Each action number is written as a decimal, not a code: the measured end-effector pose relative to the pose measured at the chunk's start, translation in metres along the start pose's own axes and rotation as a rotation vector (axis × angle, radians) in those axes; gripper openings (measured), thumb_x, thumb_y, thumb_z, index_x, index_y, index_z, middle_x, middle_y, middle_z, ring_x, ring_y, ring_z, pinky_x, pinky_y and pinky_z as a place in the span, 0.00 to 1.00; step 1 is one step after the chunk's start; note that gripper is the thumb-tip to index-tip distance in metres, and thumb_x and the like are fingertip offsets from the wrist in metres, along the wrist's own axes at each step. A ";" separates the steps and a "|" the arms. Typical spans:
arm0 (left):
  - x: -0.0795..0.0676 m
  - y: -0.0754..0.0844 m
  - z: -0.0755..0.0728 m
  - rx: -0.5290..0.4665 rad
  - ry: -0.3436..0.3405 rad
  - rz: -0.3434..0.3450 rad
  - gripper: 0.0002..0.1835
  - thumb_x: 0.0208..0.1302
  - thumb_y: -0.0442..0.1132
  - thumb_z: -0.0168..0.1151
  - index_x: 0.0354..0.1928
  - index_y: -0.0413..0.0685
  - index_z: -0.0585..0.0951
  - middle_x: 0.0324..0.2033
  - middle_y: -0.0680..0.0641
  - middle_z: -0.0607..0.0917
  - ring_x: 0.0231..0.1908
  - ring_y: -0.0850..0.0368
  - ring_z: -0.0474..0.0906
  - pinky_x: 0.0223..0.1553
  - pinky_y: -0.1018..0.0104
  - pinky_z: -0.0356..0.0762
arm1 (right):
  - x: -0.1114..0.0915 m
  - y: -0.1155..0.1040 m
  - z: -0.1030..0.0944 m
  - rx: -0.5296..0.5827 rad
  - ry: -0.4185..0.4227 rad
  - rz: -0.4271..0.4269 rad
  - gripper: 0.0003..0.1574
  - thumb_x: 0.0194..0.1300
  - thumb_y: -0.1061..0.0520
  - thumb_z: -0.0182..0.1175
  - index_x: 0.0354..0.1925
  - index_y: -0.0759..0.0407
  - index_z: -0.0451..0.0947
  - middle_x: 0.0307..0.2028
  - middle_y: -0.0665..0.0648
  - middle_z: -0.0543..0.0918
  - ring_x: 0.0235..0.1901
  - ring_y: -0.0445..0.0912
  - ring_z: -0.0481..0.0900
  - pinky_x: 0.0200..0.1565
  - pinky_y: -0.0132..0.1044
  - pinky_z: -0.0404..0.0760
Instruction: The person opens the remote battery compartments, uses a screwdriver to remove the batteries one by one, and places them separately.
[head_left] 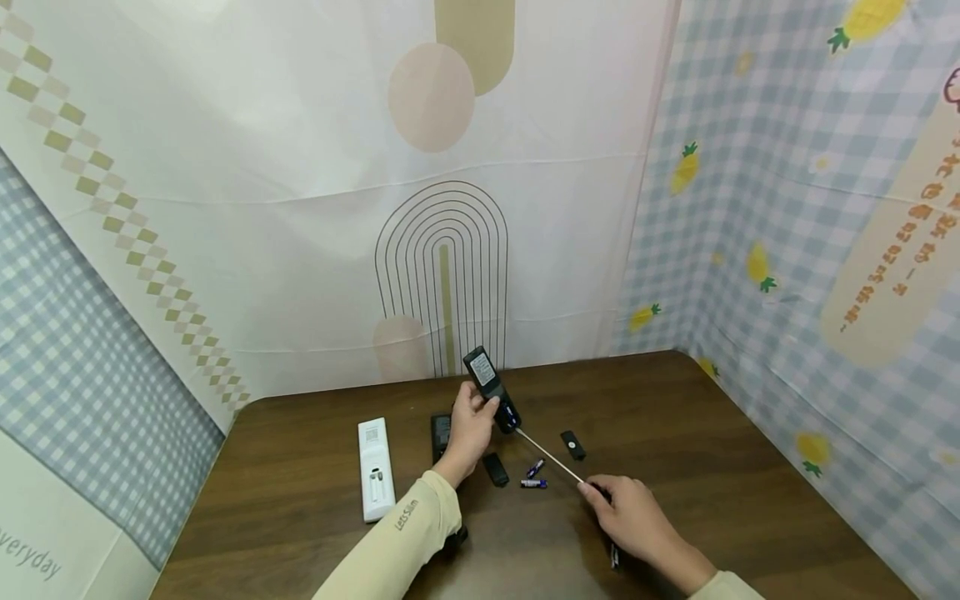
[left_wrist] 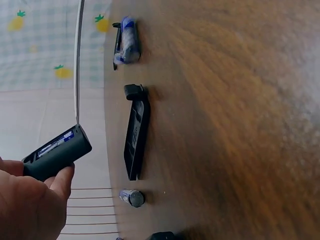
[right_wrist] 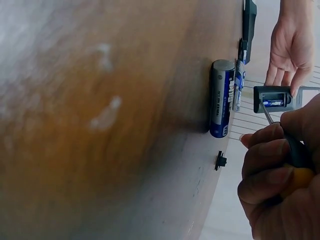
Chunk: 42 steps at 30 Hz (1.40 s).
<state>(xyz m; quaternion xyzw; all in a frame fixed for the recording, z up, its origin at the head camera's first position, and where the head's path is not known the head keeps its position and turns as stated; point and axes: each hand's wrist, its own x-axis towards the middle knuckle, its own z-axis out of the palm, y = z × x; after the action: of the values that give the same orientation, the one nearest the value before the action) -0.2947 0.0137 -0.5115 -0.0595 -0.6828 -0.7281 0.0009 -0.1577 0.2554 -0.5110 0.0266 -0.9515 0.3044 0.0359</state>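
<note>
My left hand (head_left: 467, 429) grips a black remote control (head_left: 491, 385) tilted above the table, its battery compartment facing up and uncovered. One blue-and-silver battery (right_wrist: 272, 103) lies inside that compartment. A screwdriver with a long thin shaft (head_left: 553, 457) is held in my right hand (head_left: 633, 512), the fingers curled round its black-and-yellow handle (right_wrist: 299, 181). The tip of the shaft reaches the end of the compartment. Below the remote, two loose batteries (head_left: 534, 483) lie on the tabletop, and another battery (head_left: 615, 556) sits under the right hand.
On the brown table (head_left: 262, 500), a white remote (head_left: 376, 471) lies back up at the left. A second black remote (head_left: 440, 427) is partly behind the left hand. Two black battery covers (head_left: 573, 445) lie near the batteries. Under the left sleeve a dark object (head_left: 456, 537) shows partly. Patterned cloth hangs behind.
</note>
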 end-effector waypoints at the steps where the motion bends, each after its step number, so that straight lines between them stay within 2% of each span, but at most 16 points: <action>1: 0.000 0.000 0.000 -0.001 0.003 -0.002 0.16 0.82 0.33 0.55 0.65 0.43 0.70 0.66 0.35 0.84 0.64 0.44 0.83 0.59 0.52 0.83 | 0.000 0.000 0.000 -0.003 0.001 0.003 0.16 0.77 0.47 0.64 0.50 0.56 0.90 0.31 0.45 0.87 0.32 0.39 0.78 0.39 0.39 0.80; 11: -0.003 0.000 -0.005 -0.022 0.020 -0.019 0.16 0.82 0.34 0.55 0.66 0.43 0.69 0.67 0.34 0.83 0.64 0.42 0.83 0.58 0.52 0.84 | 0.000 -0.001 0.002 0.002 -0.005 0.031 0.16 0.77 0.49 0.65 0.51 0.57 0.90 0.39 0.49 0.92 0.35 0.40 0.80 0.46 0.47 0.86; 18: -0.005 0.002 -0.007 -0.030 0.020 -0.008 0.17 0.83 0.34 0.55 0.67 0.42 0.69 0.67 0.34 0.83 0.64 0.42 0.83 0.58 0.51 0.84 | 0.001 -0.004 0.003 0.002 0.005 0.032 0.16 0.77 0.49 0.65 0.51 0.57 0.90 0.36 0.47 0.90 0.34 0.40 0.79 0.43 0.44 0.84; 26: -0.005 0.002 -0.010 -0.039 0.010 -0.014 0.17 0.83 0.34 0.54 0.68 0.42 0.68 0.68 0.34 0.82 0.65 0.41 0.82 0.61 0.48 0.84 | 0.000 -0.006 0.003 -0.013 0.009 0.022 0.18 0.77 0.48 0.65 0.53 0.57 0.89 0.31 0.46 0.87 0.33 0.40 0.79 0.47 0.48 0.83; 31: -0.003 0.004 -0.012 -0.056 0.005 0.000 0.17 0.83 0.35 0.53 0.68 0.41 0.68 0.69 0.32 0.80 0.67 0.39 0.81 0.62 0.45 0.84 | 0.000 -0.008 0.003 -0.001 0.004 0.023 0.17 0.78 0.47 0.64 0.54 0.56 0.89 0.22 0.44 0.77 0.26 0.37 0.74 0.42 0.39 0.78; 35: -0.003 0.005 -0.013 -0.071 0.003 -0.001 0.17 0.83 0.34 0.53 0.68 0.40 0.67 0.70 0.31 0.80 0.68 0.38 0.80 0.63 0.45 0.84 | 0.000 -0.009 0.002 0.046 -0.001 0.026 0.17 0.78 0.47 0.64 0.53 0.56 0.89 0.19 0.44 0.72 0.19 0.36 0.67 0.29 0.32 0.72; 38: -0.003 0.007 -0.013 -0.081 0.001 -0.005 0.17 0.83 0.34 0.53 0.67 0.40 0.67 0.70 0.32 0.80 0.68 0.37 0.81 0.63 0.46 0.85 | 0.000 -0.011 0.002 0.086 -0.004 0.021 0.19 0.79 0.46 0.63 0.54 0.57 0.88 0.18 0.44 0.71 0.16 0.35 0.63 0.22 0.31 0.68; 42: -0.002 0.010 -0.012 -0.103 0.009 -0.004 0.16 0.83 0.34 0.53 0.66 0.40 0.67 0.69 0.31 0.80 0.67 0.36 0.81 0.62 0.45 0.85 | -0.001 -0.015 -0.001 0.092 0.003 -0.001 0.21 0.79 0.44 0.62 0.54 0.58 0.88 0.17 0.44 0.70 0.15 0.34 0.62 0.20 0.31 0.67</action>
<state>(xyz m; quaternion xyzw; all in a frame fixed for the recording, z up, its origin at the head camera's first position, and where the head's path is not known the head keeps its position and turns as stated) -0.2930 0.0005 -0.5021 -0.0551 -0.6445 -0.7626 -0.0005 -0.1558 0.2440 -0.5014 0.0281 -0.9365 0.3477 0.0364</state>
